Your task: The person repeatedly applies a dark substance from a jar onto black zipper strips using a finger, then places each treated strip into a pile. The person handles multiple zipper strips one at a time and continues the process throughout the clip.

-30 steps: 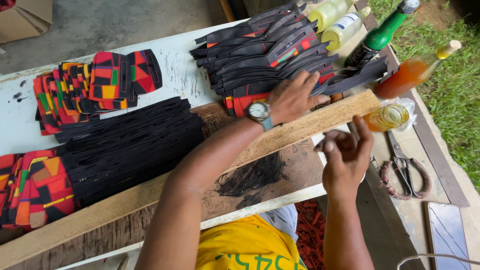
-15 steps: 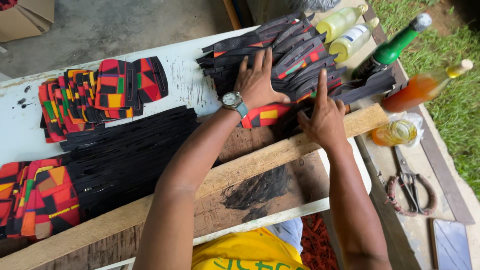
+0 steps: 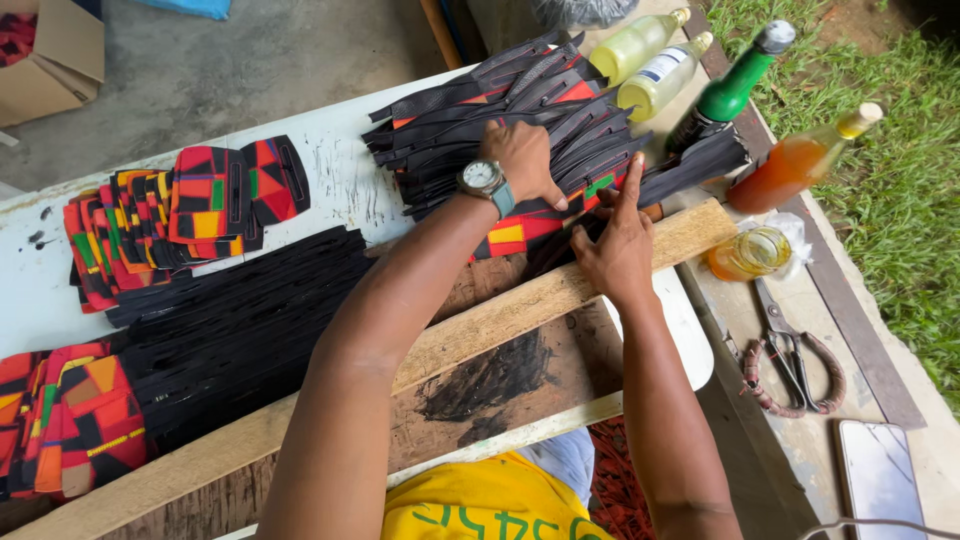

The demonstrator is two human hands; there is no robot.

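The white worktop [image 3: 340, 180] is the biggest thing here, with a long wooden plank [image 3: 470, 335] lying across its near side. At the far side sits a big pile of black strap pieces [image 3: 480, 110], some showing red and yellow cloth. More black pieces [image 3: 230, 330] and bright patterned pieces [image 3: 200, 200] lie to the left. The left hand [image 3: 525, 160], wearing a watch [image 3: 482, 178], lies flat with fingers spread on the pile, pressing it down. The right hand [image 3: 615, 245] is open too, its fingers pushing against the pile's near right edge. Neither hand grips anything. It looks like the pile is being squared up; next the hands would need to pinch one piece. Bottles [image 3: 660, 70], a small jar [image 3: 750, 252] and scissors [image 3: 795, 350] sit to the right.
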